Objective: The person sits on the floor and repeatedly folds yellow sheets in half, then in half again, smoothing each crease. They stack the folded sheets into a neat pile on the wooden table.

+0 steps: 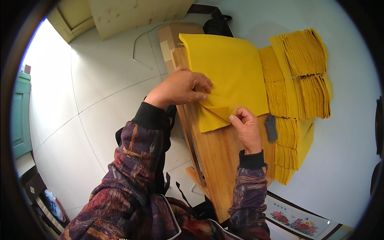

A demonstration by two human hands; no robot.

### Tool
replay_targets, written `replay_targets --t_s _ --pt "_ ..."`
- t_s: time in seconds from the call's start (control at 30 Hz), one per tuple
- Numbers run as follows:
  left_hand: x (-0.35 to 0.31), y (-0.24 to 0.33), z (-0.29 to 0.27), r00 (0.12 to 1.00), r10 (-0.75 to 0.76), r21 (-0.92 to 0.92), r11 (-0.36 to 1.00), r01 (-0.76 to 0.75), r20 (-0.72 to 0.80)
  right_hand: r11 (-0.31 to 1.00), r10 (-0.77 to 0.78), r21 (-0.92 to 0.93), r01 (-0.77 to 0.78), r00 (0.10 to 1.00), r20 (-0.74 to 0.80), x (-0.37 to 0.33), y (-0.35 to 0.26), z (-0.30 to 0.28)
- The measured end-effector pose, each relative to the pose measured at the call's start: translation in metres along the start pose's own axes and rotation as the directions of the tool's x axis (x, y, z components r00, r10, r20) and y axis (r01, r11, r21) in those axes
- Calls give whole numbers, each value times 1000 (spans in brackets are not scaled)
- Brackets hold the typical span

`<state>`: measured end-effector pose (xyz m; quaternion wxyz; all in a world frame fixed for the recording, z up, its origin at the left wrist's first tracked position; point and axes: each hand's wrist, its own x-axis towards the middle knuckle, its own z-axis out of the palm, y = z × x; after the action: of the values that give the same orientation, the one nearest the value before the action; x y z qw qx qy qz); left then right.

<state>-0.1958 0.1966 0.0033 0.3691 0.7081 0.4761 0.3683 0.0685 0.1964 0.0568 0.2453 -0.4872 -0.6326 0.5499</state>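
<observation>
we've got broad yellow fabric sheets (228,64) just ahead, right hand (247,127) pinching their lifted near edge, left hand (182,89) loosely spread at their left.

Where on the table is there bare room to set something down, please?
The near end of the table is bare, between its left edge, the yellow cloth and the right sleeve. Cloth crowds the far end; yellow stacks crowd the right side.

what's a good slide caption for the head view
Left hand on yellow fabric, right hand pinching its near edge, on a wooden table beside yellow stacks.
</observation>
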Motion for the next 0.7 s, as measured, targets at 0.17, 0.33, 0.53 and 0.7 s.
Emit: replay_targets --t_s 0.17,0.33,0.53,0.7 --pt "1 4 9 995 19 90 996 -10 -96 999 -33 -21 33 999 -21 0 4 1" --pt "3 7 13 990 -9 129 991 27 -141 997 -13 74 22 992 -129 -1 11 11" --pt "3 8 17 984 -17 125 991 40 -179 936 -270 185 298 949 -163 -14 10 17" --pt "4 7 18 983 -7 145 989 35 -184 666 -360 -656 355 923 135 -22 12 8"
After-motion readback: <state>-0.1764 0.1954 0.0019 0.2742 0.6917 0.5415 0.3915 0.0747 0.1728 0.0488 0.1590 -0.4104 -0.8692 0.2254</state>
